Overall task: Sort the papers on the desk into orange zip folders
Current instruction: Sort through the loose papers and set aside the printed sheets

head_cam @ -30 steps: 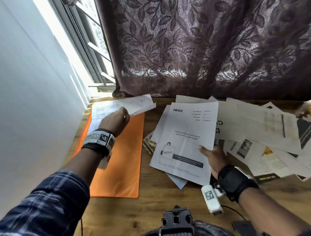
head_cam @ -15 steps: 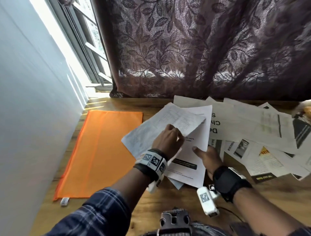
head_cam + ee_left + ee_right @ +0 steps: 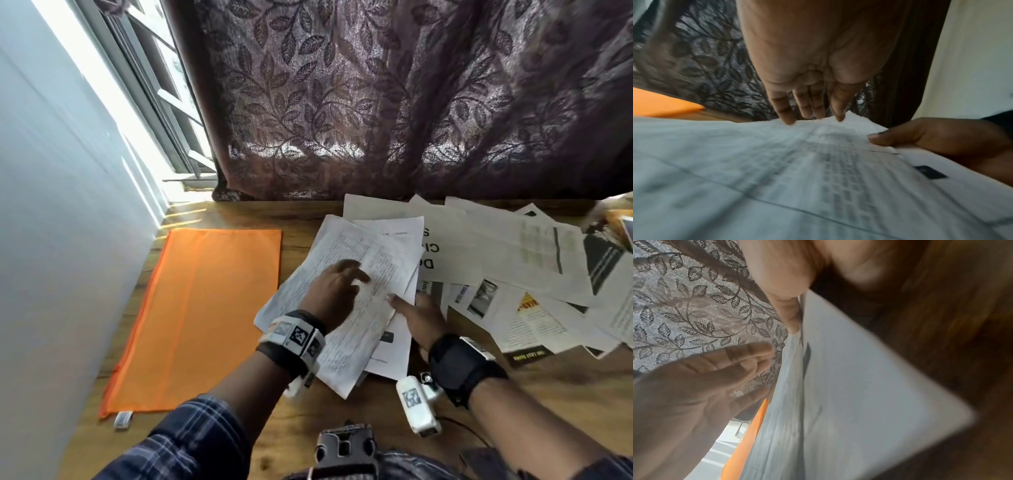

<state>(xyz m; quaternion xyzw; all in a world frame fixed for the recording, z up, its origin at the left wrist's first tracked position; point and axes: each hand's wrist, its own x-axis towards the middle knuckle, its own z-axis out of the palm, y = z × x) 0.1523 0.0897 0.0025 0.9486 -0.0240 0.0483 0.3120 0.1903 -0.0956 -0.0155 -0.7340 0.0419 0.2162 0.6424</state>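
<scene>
**Papers and folder on the desk**

An orange zip folder [image 3: 202,318] is lying flat and closed at nine o'clock on the desk, its zip pull at the near corner. A printed sheet [image 3: 346,308] covered in fine text is sitting tilted atop a small stack at centre. More papers [image 3: 513,260] are spreading, overlapping, toward two o'clock.

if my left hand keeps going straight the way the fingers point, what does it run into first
Probably the printed sheet under the left hand, then the big-lettered page beyond. Depth is uncertain.
</scene>
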